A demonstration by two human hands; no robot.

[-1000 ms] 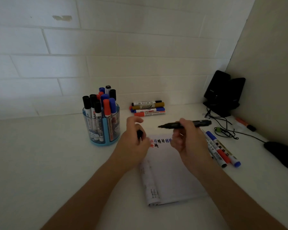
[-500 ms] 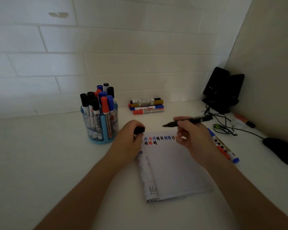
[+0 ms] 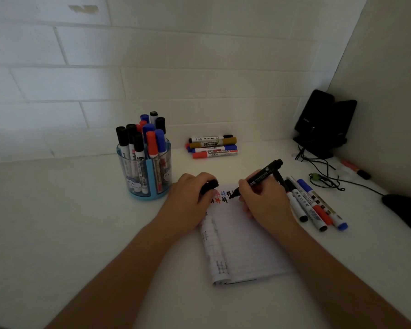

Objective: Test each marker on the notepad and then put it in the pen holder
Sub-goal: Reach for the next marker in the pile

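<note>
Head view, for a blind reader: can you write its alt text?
A person's right hand holds an uncapped black marker with its tip on a notepad, beside rows of coloured test marks, while the left hand holds the cap. A blue pen holder full of markers stands to the left; loose markers lie behind and right of the pad.

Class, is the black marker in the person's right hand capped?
No: the black marker has its bare tip on the notepad, and the left hand holds the cap.
</note>
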